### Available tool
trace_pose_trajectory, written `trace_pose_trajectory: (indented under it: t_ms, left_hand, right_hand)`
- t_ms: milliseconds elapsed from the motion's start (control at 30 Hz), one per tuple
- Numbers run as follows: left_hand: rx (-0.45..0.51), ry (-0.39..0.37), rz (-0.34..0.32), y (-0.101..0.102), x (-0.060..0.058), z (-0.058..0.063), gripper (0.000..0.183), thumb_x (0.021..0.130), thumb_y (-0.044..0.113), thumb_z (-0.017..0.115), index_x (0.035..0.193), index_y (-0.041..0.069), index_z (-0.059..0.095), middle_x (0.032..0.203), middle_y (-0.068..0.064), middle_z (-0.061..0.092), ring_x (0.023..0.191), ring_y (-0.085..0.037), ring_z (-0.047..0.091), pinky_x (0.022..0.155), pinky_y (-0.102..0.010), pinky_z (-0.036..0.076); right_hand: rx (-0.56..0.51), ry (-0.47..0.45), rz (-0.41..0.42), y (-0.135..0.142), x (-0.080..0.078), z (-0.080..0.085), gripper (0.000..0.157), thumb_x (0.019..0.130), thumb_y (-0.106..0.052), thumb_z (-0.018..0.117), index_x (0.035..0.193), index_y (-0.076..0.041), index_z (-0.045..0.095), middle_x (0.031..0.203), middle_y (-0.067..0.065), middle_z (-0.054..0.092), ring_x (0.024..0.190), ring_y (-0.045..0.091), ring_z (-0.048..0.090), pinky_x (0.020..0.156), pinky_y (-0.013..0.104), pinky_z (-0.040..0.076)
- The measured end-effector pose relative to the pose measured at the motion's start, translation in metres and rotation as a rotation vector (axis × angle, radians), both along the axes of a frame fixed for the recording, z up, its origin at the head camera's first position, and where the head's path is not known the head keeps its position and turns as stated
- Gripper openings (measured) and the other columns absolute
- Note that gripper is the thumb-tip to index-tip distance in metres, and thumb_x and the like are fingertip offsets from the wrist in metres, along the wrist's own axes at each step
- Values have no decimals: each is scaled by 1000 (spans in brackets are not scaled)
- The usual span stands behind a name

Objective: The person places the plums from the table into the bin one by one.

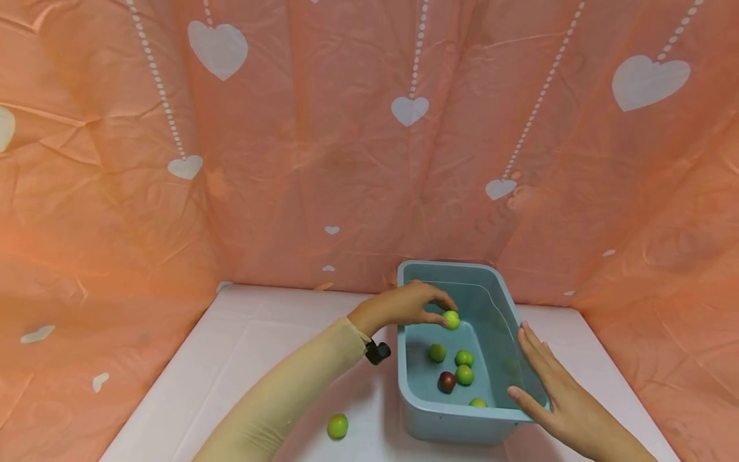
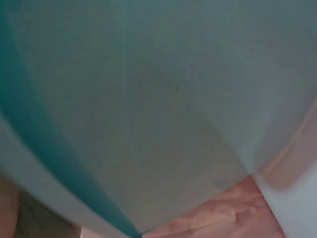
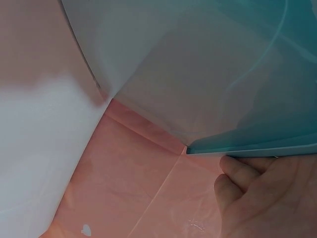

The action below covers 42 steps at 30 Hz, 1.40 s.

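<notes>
A blue-grey plastic tub (image 1: 424, 405) stands on the pale table. My left hand (image 1: 411, 304) reaches over its left rim and pinches a small round green fruit (image 1: 451, 320) between thumb and fingers, above the tub floor. Inside lie more green fruits (image 1: 464, 358) and one dark red fruit (image 1: 447, 382). At the near right corner my right hand (image 1: 555, 391) holds the tub, thumb over the rim and fingers along the outer wall. In the right wrist view its fingers (image 3: 237, 176) lie under the rim. The left wrist view is blurred, mostly blue-grey.
Left of the tub, a single green fruit (image 1: 337, 426) lies on the white table surface (image 1: 231, 372). A small black device (image 1: 378, 352) sits on my left wrist. Orange-pink sheeting (image 1: 323, 160) with white hearts encloses the table at the back and sides.
</notes>
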State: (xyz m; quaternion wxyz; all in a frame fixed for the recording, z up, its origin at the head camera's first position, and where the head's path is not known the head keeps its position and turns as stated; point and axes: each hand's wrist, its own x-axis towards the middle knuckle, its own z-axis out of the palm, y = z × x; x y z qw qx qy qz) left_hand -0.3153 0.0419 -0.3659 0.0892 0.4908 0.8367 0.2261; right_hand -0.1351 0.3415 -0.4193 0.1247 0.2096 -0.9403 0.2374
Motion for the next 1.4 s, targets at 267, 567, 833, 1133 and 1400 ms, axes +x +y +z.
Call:
trace_pose_trajectory:
  t_ms: [267, 567, 833, 1133, 1400]
  left_hand:
    - [-50, 19, -38, 15, -6, -3, 38, 103, 30, 76, 138, 17, 73, 135, 6, 73, 126, -4, 66, 116, -25, 43]
    - [-63, 36, -69, 29, -6, -9, 36, 103, 28, 76, 136, 14, 73, 131, 5, 75, 124, -8, 68, 112, -20, 46]
    - [-92, -28, -50, 33, -4, -17, 37, 102, 28, 77, 136, 13, 73, 130, 4, 75, 124, -9, 68, 108, -22, 51]
    - [-184, 43, -99, 40, -2, -22, 36, 100, 29, 79, 133, 14, 76, 124, 7, 77, 115, -3, 69, 107, -16, 46]
    - [-203, -23, -124, 40, 1, -20, 34, 99, 25, 81, 131, 12, 76, 124, 4, 78, 113, -2, 71, 99, -13, 51]
  right_hand:
    - [2, -4, 7, -1, -1, 0, 97, 101, -29, 76, 174, -16, 13, 181, 6, 7, 162, 46, 13, 114, 1, -3]
    - [0, 17, 18, -2, -1, -2, 97, 100, -28, 78, 174, -15, 16, 180, 8, 10, 162, 42, 13, 116, 2, -2]
    - [4, 18, 22, -1, -2, -1, 98, 100, -27, 78, 174, -15, 14, 180, 10, 11, 163, 41, 12, 115, 2, -3]
    - [2, 6, 13, 1, -1, 1, 99, 100, -27, 77, 174, -17, 12, 181, 4, 7, 163, 44, 12, 113, 1, -2]
    - [-10, -9, 16, 1, -1, 0, 99, 101, -27, 77, 174, -17, 12, 181, 8, 8, 163, 42, 9, 112, 0, -2]
